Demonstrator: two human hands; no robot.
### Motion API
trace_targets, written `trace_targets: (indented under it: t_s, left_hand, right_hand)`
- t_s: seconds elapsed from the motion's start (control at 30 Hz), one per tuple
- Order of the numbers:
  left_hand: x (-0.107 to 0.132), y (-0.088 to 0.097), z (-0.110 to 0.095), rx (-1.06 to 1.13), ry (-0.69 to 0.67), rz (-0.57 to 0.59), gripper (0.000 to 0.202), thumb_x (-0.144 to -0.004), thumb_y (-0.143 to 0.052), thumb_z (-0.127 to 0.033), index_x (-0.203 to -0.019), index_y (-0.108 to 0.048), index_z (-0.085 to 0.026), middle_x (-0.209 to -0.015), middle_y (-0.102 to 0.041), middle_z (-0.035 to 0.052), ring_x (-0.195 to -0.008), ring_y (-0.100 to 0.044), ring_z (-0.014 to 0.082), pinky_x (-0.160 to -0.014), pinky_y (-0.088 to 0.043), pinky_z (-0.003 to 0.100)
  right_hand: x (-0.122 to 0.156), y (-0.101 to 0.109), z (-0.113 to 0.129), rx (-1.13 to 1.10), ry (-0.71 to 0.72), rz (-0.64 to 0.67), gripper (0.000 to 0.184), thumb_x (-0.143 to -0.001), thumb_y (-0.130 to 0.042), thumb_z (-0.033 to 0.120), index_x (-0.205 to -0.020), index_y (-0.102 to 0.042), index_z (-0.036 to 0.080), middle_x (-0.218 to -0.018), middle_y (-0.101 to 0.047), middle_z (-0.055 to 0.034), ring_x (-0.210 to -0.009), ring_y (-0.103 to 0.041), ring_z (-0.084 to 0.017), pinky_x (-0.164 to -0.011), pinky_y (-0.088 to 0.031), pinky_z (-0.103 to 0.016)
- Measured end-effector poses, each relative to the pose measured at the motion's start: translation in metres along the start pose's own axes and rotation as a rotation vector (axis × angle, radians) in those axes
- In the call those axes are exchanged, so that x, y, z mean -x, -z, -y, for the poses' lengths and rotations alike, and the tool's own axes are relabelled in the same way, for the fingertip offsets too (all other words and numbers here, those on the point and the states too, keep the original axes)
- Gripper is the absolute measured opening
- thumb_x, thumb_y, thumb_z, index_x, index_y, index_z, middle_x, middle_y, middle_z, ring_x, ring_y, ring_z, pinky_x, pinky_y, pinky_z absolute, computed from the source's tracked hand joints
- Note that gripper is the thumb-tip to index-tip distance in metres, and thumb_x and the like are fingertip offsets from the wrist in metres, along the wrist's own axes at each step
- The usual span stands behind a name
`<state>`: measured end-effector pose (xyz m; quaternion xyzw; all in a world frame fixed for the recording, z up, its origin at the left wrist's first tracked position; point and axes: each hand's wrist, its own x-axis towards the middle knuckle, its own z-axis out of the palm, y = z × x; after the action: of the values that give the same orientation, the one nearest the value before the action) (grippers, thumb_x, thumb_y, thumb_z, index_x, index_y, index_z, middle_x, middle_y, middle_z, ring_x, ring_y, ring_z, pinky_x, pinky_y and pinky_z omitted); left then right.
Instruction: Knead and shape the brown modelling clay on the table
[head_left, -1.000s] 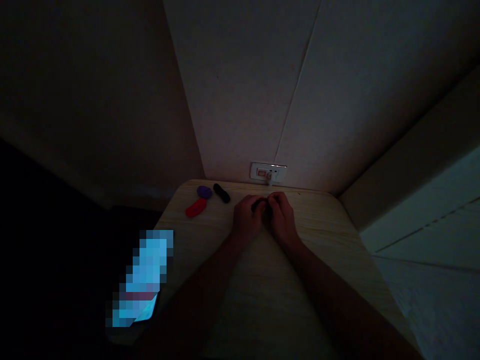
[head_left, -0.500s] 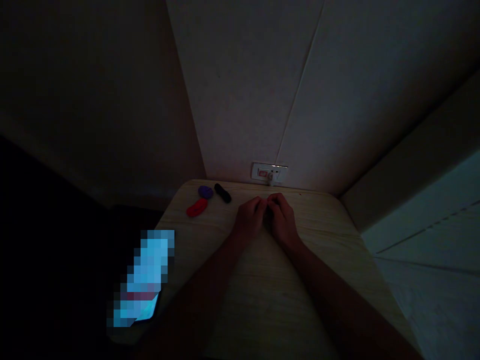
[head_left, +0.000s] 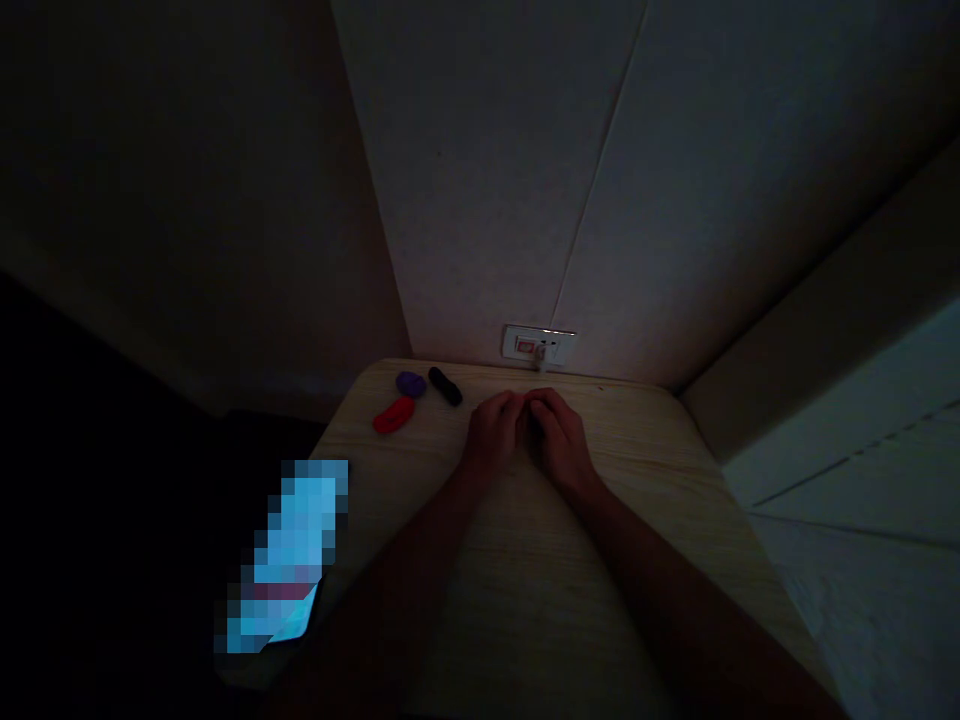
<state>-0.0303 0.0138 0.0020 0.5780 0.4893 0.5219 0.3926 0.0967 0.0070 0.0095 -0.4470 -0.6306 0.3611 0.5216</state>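
Observation:
Near the back of the wooden tabletop (head_left: pixel 525 560), my left hand (head_left: pixel 493 432) and my right hand (head_left: pixel 561 436) meet at the fingertips. Both have curled, closed fingers. A dark patch shows between them under my right fingers; whether it is an object or shadow I cannot tell. To the left of my left hand lie three small soft-looking pieces: a black elongated one (head_left: pixel 445 386), a purple rounded one (head_left: pixel 411 384) and a red one folded into a narrow loop (head_left: pixel 394 415). Neither hand touches them.
A lit phone (head_left: pixel 296 560), its screen pixelated, rests at the table's left edge beside my left forearm. Behind the table, a wall socket (head_left: pixel 538 346) with a plug in it sits just beyond my hands. A pale panelled surface (head_left: pixel 847 430) stands on the right. The room is dim.
My fingers have shifted slightly: the right fingers now reach further over toward the left hand, and the left hand has moved a little left. The three pieces and the phone have stayed put.

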Motion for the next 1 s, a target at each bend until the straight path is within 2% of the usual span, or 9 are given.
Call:
trace_targets:
  t_s: [0.1,0.23,0.37,0.57,0.77,1.0]
  left_hand:
    - [-0.001,0.0,0.005,0.036,0.028,-0.007,0.047,-0.1,-0.04,-0.051,-0.067,-0.053,-0.02,-0.056,-0.049,-0.0029,-0.055,-0.046,0.0136,-0.055,-0.034,0.027]
    - [-0.003,0.001,0.009,0.024,0.032,-0.038,0.051,-0.1,-0.04,-0.053,-0.062,-0.051,-0.021,-0.054,-0.048,-0.0023,-0.054,-0.046,0.014,-0.054,-0.033,0.027]
    - [-0.003,0.001,0.008,-0.012,0.015,-0.051,0.05,-0.1,-0.042,-0.051,-0.061,-0.052,-0.02,-0.057,-0.051,-0.0011,-0.057,-0.048,0.0143,-0.055,-0.034,0.028]
    - [-0.001,0.002,-0.003,-0.103,0.0,-0.063,0.046,-0.1,-0.044,-0.042,-0.06,-0.051,-0.021,-0.057,-0.052,-0.0006,-0.059,-0.05,0.0151,-0.058,-0.034,0.028]
    - [-0.002,0.001,-0.014,-0.201,-0.001,-0.068,0.047,-0.1,-0.046,-0.034,-0.055,-0.048,-0.021,-0.054,-0.051,-0.0004,-0.058,-0.051,0.0155,-0.06,-0.032,0.03]
    - [0.0,0.0,-0.017,-0.257,-0.011,-0.05,0.049,-0.102,-0.043,-0.034,-0.055,-0.048,-0.02,-0.054,-0.052,-0.0005,-0.057,-0.05,0.0145,-0.06,-0.032,0.029]
  right_hand:
    - [0.0,0.001,-0.006,-0.045,-0.003,0.021,0.023,-0.093,-0.046,0.032,-0.095,-0.067,0.023,-0.084,-0.069,-0.0025,-0.079,-0.062,-0.022,-0.075,-0.048,-0.034]
    - [0.0,0.002,-0.011,-0.073,-0.007,0.038,0.022,-0.089,-0.047,0.028,-0.093,-0.068,0.022,-0.086,-0.07,-0.0032,-0.081,-0.063,-0.022,-0.074,-0.048,-0.034]
    - [0.0,0.002,-0.007,-0.067,-0.001,0.053,0.017,-0.088,-0.052,0.029,-0.088,-0.067,0.022,-0.082,-0.068,-0.0021,-0.08,-0.062,-0.022,-0.075,-0.047,-0.033]
    - [0.001,0.0,0.001,-0.015,-0.003,0.017,0.012,-0.088,-0.061,0.033,-0.091,-0.066,0.022,-0.081,-0.068,-0.0009,-0.076,-0.063,-0.02,-0.073,-0.047,-0.032]
    - [0.001,0.0,0.001,0.027,-0.013,-0.009,0.013,-0.089,-0.059,0.035,-0.087,-0.064,0.022,-0.076,-0.066,-0.0001,-0.071,-0.059,-0.019,-0.067,-0.044,-0.031]
    - [0.001,0.0,0.001,0.018,-0.021,0.0,0.017,-0.091,-0.057,0.036,-0.08,-0.059,0.023,-0.071,-0.059,0.0015,-0.067,-0.053,-0.018,-0.063,-0.041,-0.03]
